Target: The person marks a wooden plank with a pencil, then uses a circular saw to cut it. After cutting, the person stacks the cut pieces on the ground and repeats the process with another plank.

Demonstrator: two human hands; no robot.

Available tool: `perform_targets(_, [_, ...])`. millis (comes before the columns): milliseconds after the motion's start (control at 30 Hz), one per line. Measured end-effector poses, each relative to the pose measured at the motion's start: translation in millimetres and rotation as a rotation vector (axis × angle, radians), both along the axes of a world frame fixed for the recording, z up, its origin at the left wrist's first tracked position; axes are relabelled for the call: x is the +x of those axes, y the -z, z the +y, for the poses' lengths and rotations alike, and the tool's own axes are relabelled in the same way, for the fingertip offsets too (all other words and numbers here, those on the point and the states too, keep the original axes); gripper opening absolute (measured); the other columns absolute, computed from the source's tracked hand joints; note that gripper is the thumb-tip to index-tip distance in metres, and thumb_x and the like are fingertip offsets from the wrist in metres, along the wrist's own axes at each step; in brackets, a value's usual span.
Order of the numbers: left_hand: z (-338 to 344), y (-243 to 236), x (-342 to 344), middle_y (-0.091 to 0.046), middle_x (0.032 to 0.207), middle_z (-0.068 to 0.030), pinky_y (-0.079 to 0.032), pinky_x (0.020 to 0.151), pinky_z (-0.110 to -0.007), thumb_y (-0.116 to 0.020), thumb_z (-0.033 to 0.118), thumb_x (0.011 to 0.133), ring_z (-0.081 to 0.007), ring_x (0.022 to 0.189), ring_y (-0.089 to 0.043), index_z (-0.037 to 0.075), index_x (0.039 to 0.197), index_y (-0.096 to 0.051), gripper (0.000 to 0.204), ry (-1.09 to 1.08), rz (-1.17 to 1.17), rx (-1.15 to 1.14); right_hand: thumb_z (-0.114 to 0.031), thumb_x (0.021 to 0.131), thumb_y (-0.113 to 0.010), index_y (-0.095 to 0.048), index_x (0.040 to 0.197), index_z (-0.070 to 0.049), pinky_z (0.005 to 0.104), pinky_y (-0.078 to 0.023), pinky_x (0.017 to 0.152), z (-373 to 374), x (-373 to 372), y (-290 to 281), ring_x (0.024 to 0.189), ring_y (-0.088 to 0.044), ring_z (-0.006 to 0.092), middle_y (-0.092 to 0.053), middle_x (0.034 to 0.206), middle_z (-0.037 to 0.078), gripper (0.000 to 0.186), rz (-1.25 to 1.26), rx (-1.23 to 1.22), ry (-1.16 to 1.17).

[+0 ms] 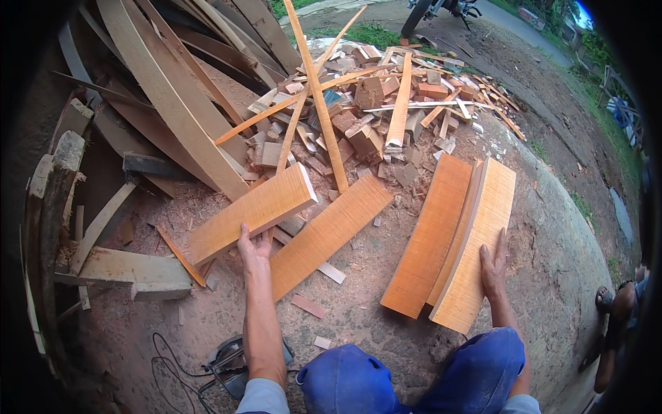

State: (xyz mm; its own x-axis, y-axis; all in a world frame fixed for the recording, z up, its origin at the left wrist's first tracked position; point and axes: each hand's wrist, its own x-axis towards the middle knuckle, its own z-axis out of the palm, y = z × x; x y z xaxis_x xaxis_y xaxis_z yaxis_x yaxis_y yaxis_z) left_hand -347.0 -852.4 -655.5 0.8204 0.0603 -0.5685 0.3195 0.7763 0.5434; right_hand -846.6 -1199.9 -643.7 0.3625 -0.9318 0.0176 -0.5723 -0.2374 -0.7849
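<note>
My left hand [255, 250] grips a thick orange-brown wooden block [249, 212] by its near long edge, with the block slanting up toward the right. Beside it a similar flat wooden board [334, 234] lies on the ground, partly under the held block's side. My right hand [494, 273] is closed on the outer edge of a slightly curved wooden board [480, 241], thumb on its face and the other fingers hidden behind. Just left of that board stands another wide board [429, 238], with a narrower strip of wood between them.
Ahead lies a heap of offcuts [369, 138] with long thin strips across it. Long rough planks [155, 83] lean at the left. A corded power tool [231, 362] sits by my left forearm. Another person's foot [605, 299] shows at the right, a motorcycle [441, 14] far off.
</note>
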Motion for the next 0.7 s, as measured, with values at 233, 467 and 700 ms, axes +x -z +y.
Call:
perform_targets(233, [-60, -46, -112, -0.051, 0.135, -0.0191, -0.047, 0.116, -0.048, -0.068, 0.017, 0.098, -0.0322, 0.131, -0.051, -0.005, 0.142, -0.041, 0.056, 0.065, -0.069, -0.071, -0.033, 0.099, -0.060, -0.020, 0.163, -0.005, 0.0466, -0.030, 0.121, -1, -1, 3, 0.146, -0.037, 0.0406, -0.034, 0.160, 0.029, 0.080, -0.034, -0.012, -0.011])
perform_targets(467, [-50, -86, -196, -0.054, 0.135, -0.0146, -0.048, 0.114, -0.047, -0.069, 0.011, 0.097, -0.0278, 0.130, -0.053, 0.001, 0.143, -0.043, 0.054, 0.190, -0.095, -0.120, -0.036, 0.100, -0.059, -0.020, 0.163, -0.006, 0.0477, -0.030, 0.121, -3, -3, 5, 0.147, -0.035, 0.0405, -0.030, 0.162, 0.027, 0.080, 0.002, 0.040, -0.009])
perform_targets(700, [-3, -85, -275, -0.053, 0.143, -0.0048, -0.048, 0.112, -0.046, -0.068, 0.013, 0.097, -0.0238, 0.133, -0.052, 0.021, 0.148, -0.044, 0.057, 0.356, -0.265, -0.057, -0.036, 0.100, -0.059, -0.021, 0.163, -0.007, 0.0479, -0.032, 0.120, 0, -1, 0, 0.144, -0.039, 0.0399, -0.035, 0.158, 0.027, 0.079, 0.012, 0.019, 0.000])
